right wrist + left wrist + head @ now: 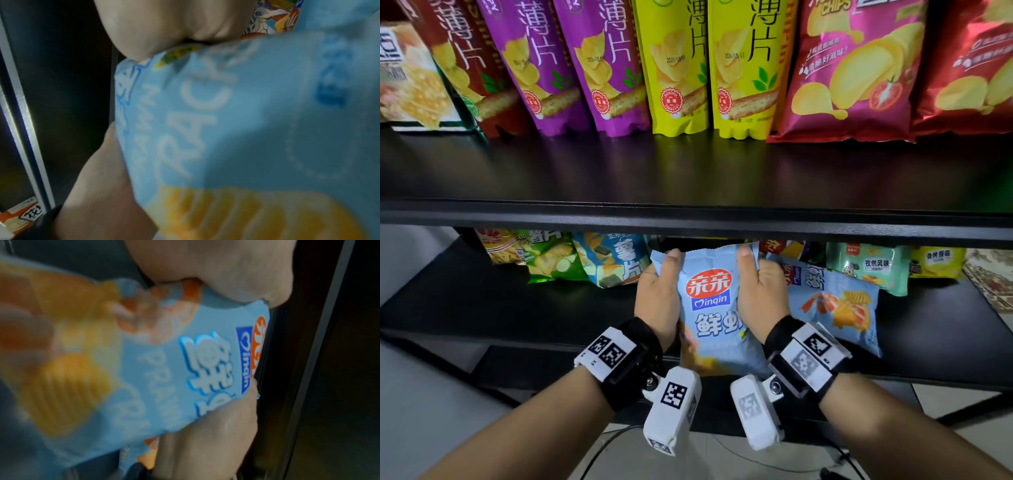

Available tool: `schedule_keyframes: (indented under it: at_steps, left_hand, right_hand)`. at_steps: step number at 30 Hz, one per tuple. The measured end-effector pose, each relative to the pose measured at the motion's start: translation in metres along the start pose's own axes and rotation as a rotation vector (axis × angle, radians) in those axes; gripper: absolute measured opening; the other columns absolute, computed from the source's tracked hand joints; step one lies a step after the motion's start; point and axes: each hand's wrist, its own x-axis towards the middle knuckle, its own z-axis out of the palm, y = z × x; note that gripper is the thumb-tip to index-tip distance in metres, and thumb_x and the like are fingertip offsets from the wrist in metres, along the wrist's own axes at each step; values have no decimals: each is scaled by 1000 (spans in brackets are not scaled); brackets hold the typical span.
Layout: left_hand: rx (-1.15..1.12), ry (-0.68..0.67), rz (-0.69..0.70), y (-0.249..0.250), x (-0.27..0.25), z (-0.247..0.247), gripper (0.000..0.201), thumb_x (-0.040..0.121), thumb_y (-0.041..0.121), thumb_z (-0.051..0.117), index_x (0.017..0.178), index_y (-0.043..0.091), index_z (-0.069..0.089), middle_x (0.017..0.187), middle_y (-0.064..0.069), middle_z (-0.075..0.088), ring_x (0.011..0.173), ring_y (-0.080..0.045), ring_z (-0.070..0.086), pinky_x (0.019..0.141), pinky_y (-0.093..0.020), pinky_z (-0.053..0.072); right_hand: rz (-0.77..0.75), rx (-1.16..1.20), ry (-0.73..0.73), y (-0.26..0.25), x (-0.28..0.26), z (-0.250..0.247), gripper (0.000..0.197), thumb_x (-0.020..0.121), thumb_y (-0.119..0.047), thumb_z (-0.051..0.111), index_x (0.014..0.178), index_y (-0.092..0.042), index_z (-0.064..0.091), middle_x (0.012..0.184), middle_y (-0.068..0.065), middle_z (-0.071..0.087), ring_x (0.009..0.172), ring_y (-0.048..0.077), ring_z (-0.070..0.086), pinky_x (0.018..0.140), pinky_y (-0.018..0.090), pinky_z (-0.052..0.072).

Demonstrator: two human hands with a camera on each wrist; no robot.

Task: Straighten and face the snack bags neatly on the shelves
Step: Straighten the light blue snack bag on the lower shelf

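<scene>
My right hand [115,186] grips one light-blue snack bag [257,121], blurred, filling the view; dark shelf edge [26,129] at left.

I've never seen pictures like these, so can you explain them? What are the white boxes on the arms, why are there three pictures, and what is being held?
These are a person's two hands, not a machine. The white boxes are small cameras strapped to each wrist, and a third camera sits on the person's head.

The big picture is from the head camera, looking down at black shelves. The other two are from the wrist cameras, very close up, so they look blurry.

The left hand and the right hand hold a light blue snack bag by its upper corners, its front facing the person. Each grip has the thumb on the front of the bag.

A matching blue bag lies on the lower shelf, with more bags behind. On the upper shelf stand purple bags, yellow bags and others.
</scene>
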Motion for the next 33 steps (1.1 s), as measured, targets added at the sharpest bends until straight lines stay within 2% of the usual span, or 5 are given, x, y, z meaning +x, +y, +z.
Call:
schedule_keyframes:
  at_steps: [8, 15, 22, 28, 33]
  left_hand:
    - [-93, -385, -50, -32, -26, -10, 70, 73, 6, 80, 133, 8, 46, 122, -18, 69, 110, -35, 68, 85, -41, 58]
    - [-26, -175, -45, -9, -18, -9, 52, 80, 26, 82, 123, 12, 56, 116, -12, 73, 103, -29, 72, 80, -37, 59]
    - [99, -503, -40, 4, -21, -22, 113, 75, -4, 81, 157, 30, 11, 147, 4, 52, 127, -11, 59, 97, -29, 53]
    - [247, -718, 78, 14, -21, -37, 118, 70, -19, 78, 156, 35, 19, 152, 14, 45, 137, -13, 49, 104, -26, 48]
    - [606, -661, 440, 10, -14, -51, 101, 71, 10, 89, 152, 39, 36, 163, 9, 20, 151, -12, 23, 117, -29, 34]
  right_hand:
    - [216, 17, 117, 2, 19, -6, 52, 102, -40, 43, 54, -20, 37, 51, -4, 46, 54, 17, 46, 65, 44, 43]
    - [371, 227, -300, 22, -9, -4, 36, 87, -49, 68, 118, -32, 62, 109, -13, 74, 99, 4, 70, 79, 20, 55]
    - [439, 166, -259, -2, 3, -17, 17, 84, -56, 67, 88, -45, 54, 89, -37, 55, 79, -17, 52, 69, 13, 40]
    - [556, 143, -165, -10, 17, -27, 53, 81, -56, 70, 122, -24, 61, 129, 0, 63, 122, 22, 58, 105, 41, 46]
    - [682, 278, -342, -17, 21, -35, 45, 94, -44, 60, 127, -14, 64, 127, 9, 67, 122, 24, 60, 110, 39, 42]
